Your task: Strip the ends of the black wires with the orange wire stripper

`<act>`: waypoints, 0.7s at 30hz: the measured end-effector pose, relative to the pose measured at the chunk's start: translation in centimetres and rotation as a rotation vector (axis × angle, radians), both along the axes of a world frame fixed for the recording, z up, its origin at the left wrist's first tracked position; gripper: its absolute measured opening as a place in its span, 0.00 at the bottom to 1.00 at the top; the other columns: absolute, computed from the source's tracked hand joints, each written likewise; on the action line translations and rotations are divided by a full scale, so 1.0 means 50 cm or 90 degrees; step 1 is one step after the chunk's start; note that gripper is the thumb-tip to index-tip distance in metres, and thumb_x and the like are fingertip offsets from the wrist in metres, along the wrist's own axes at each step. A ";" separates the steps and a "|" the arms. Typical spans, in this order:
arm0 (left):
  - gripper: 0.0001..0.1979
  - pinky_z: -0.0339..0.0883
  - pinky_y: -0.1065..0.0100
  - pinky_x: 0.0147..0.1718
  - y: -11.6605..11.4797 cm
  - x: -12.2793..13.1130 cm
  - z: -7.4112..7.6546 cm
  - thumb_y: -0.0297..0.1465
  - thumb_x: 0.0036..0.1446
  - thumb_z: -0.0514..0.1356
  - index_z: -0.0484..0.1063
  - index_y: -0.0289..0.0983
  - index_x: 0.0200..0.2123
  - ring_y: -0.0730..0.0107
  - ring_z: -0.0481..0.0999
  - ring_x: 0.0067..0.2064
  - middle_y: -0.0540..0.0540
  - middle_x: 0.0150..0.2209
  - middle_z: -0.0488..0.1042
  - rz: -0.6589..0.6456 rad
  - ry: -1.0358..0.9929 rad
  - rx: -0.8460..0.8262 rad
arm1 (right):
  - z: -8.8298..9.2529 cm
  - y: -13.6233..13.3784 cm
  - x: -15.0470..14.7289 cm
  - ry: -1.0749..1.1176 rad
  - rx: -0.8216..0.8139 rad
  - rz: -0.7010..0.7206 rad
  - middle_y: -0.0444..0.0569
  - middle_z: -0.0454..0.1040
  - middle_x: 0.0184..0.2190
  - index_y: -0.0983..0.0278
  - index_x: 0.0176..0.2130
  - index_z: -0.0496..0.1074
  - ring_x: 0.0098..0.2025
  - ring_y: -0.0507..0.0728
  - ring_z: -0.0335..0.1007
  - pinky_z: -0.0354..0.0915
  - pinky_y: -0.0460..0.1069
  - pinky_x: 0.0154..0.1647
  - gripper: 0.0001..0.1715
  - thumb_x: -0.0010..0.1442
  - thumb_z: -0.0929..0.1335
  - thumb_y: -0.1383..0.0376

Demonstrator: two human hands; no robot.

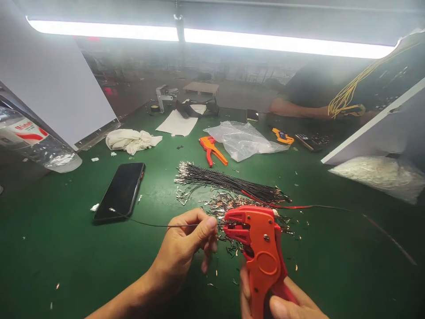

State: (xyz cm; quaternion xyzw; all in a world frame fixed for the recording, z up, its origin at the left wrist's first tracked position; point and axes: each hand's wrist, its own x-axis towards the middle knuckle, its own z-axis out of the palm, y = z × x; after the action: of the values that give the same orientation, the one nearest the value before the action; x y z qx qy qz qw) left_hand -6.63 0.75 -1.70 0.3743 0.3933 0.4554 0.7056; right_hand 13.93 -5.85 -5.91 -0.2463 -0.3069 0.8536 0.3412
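Between thumb and forefinger, my left hand (186,241) pinches a thin black wire (149,224). A small metal terminal (113,210) is on the wire's left end, over the phone. The wire's other end is at the jaws of an orange and red wire stripper (264,252). My right hand (282,305) is wrapped around the stripper's handles at the bottom of the view. Behind the tool lies a bundle of black wires (229,180) with metal terminals at the left ends. Scraps of cut insulation and copper (222,201) are heaped under the jaws.
A black phone (121,190) lies left. Behind are a white cloth (131,141), another orange stripper (212,149), a plastic bag (245,137) and a yellow-blue tool (283,136). A bottle (36,139) leans left. Across the table, another person's arm (302,109) is near yellow wires (348,88).
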 end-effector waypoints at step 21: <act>0.10 0.61 0.71 0.27 -0.048 0.026 -0.020 0.23 0.62 0.57 0.69 0.37 0.27 0.73 0.67 0.25 0.50 0.23 0.70 -0.016 0.405 0.560 | 0.052 0.041 0.003 -0.464 0.273 -0.380 0.42 0.72 0.38 0.53 0.48 0.66 0.40 0.57 0.68 0.64 0.52 0.46 0.15 0.62 0.70 0.57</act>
State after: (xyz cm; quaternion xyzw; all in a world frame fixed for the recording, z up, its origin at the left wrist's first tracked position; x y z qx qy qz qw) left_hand -5.30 -1.67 -2.69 0.7580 0.3554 0.4330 0.3341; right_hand 14.06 -3.79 -3.33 -0.5291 -0.4905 0.4958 0.4834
